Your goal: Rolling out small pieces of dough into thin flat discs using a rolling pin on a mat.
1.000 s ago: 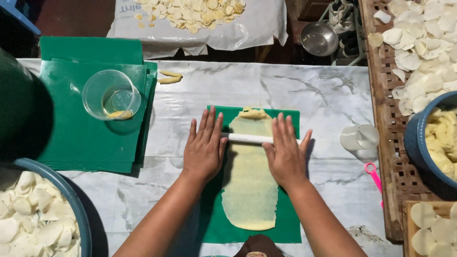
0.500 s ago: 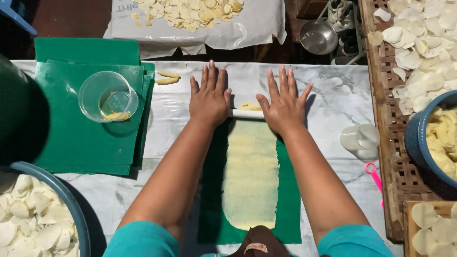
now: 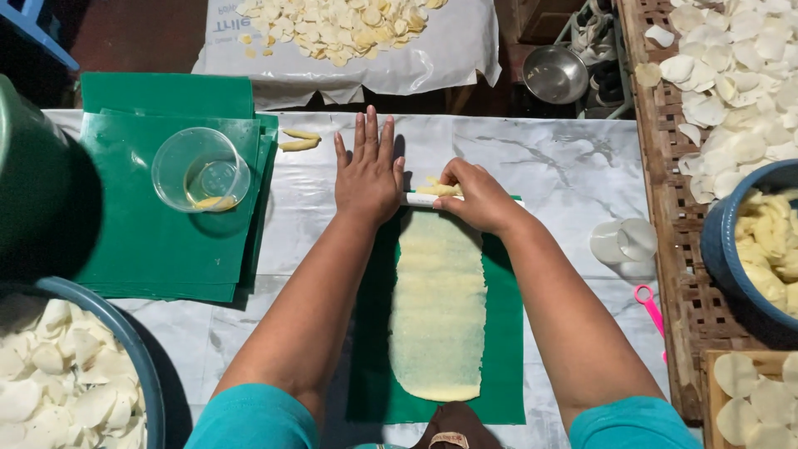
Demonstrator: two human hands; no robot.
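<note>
Marble-patterned table (image 3: 573,166) under green sheets (image 3: 158,241), clear cup (image 3: 622,241)

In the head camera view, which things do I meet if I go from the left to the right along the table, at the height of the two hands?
clear plastic cup → left hand → white roller → right hand → clear cups lying on their side → blue bowl of yellow pieces

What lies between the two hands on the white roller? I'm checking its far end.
Head view: a small lump of yellow dough on the roller.
</note>
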